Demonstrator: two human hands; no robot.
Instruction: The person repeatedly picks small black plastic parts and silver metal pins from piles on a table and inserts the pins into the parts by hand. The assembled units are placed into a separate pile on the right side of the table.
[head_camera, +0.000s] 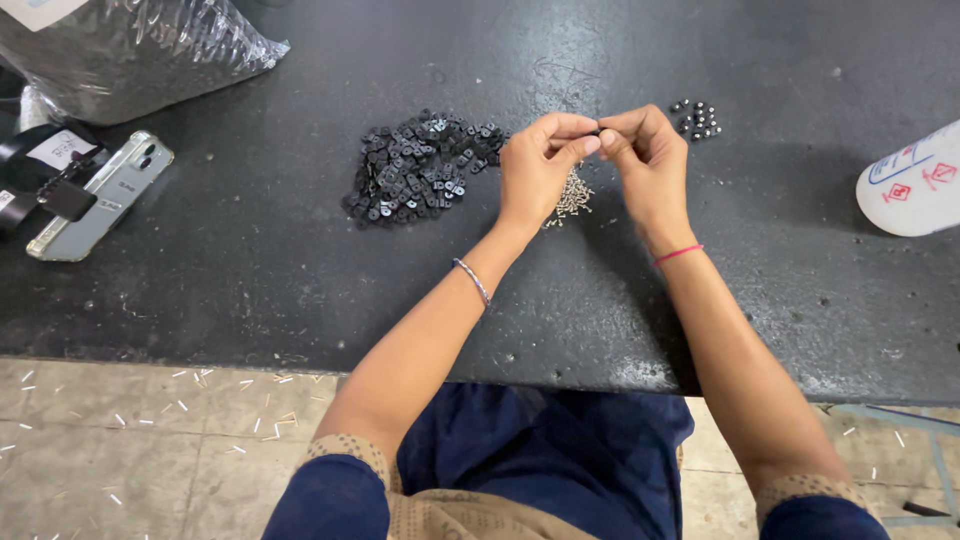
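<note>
My left hand (540, 160) and my right hand (645, 160) meet fingertip to fingertip above the dark tabletop (250, 260), pinching a tiny dark part between them; the part is mostly hidden by the fingers. A heap of small black plastic pieces (415, 168) lies just left of my left hand. Under and between the hands sits a small pile of thin silver metal pins (572, 198). A little cluster of finished black pieces (697, 118) lies to the right of my right hand. My left wrist carries a metal bangle, my right wrist a pink thread.
A phone (100, 195) lies at the left next to a black strap and tags. A clear plastic bag (120, 45) sits at the top left. A white container (915, 180) pokes in at the right edge. The floor below is littered with small pale scraps.
</note>
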